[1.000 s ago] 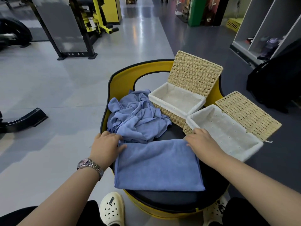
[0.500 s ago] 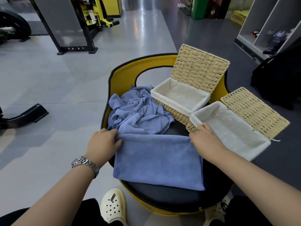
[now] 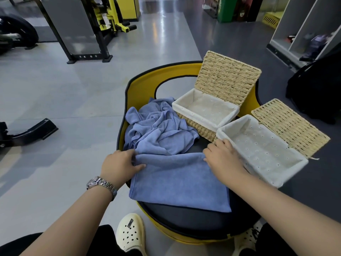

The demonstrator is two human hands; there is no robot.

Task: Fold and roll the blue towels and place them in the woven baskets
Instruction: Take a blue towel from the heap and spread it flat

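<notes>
Folded blue towel (image 3: pixel 180 182), left hand (image 3: pixel 118 166) and right hand (image 3: pixel 224 158) fingers pinching its far corners, forearms extended.

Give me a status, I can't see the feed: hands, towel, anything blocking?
Left hand and right hand pinching far corners of the folded towel. Towel flat, not rolled. Both baskets open, empty. Crumpled towels behind; nothing blocking.

Flat towel (image 3: pixel 180 183) + crumpled towel heap (image 3: pixel 159 130): plain periwinkle blue. Both baskets (image 3: pixel 201 127) (image 3: pixel 290 124): tan woven straw, white liners dotted with eyelet holes. Surface (image 3: pixel 195 221): black pad, yellow rim. Wristwatch (image 3: pixel 101 184): silver. Clog (image 3: pixel 130 232): cream, perforated. Floor (image 3: pixel 64 93): glossy grey.
</notes>
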